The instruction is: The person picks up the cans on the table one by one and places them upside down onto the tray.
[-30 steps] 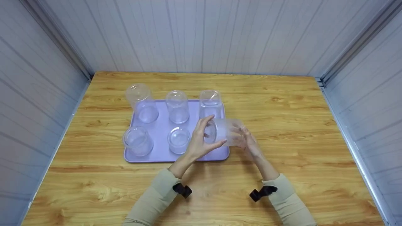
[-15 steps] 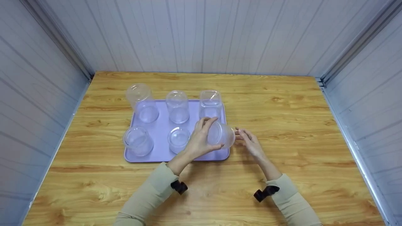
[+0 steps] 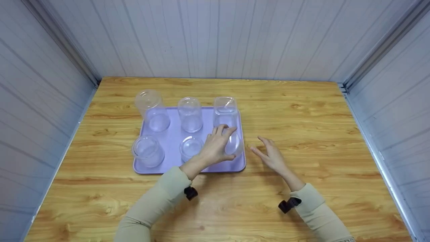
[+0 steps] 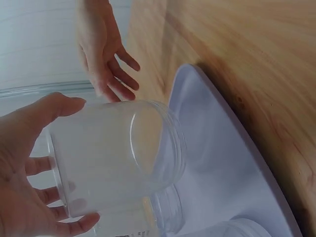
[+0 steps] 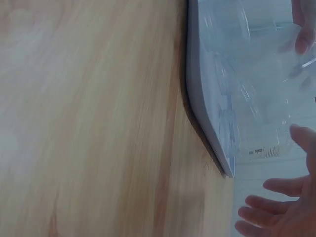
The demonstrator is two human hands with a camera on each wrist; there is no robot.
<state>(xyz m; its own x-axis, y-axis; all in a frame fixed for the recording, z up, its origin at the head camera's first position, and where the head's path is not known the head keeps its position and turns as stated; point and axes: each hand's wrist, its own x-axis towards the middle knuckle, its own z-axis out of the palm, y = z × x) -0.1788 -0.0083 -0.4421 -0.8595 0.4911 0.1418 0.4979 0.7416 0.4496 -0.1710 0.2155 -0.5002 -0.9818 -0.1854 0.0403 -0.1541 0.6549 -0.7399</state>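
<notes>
My left hand [image 3: 215, 146] grips a clear plastic jar [image 4: 113, 153] above the right front of the lilac tray [image 3: 168, 169]. In the left wrist view, thumb and fingers spread around the jar's base end, and its ringed mouth points at the tray. Whether the rim touches the tray I cannot tell. My right hand [image 3: 272, 158] is just right of the tray, apart from the jar, with fingers spread and nothing held. Nearest the held jar are a squarish clear jar [image 3: 225, 109] behind it and a short round jar [image 3: 191, 148] to its left.
Other clear jars stand on the tray: a tall one [image 3: 149, 104] at back left, a narrower one [image 3: 189, 111] at back middle and a wide one [image 3: 146, 151] at front left. The wooden table [image 3: 302, 111] extends around the tray, with pale panel walls [image 3: 215, 40] behind and beside it.
The jar went from lying sideways between both hands to mouth-down and lower over the tray in my left hand. My right hand let go and drew back to the right.
</notes>
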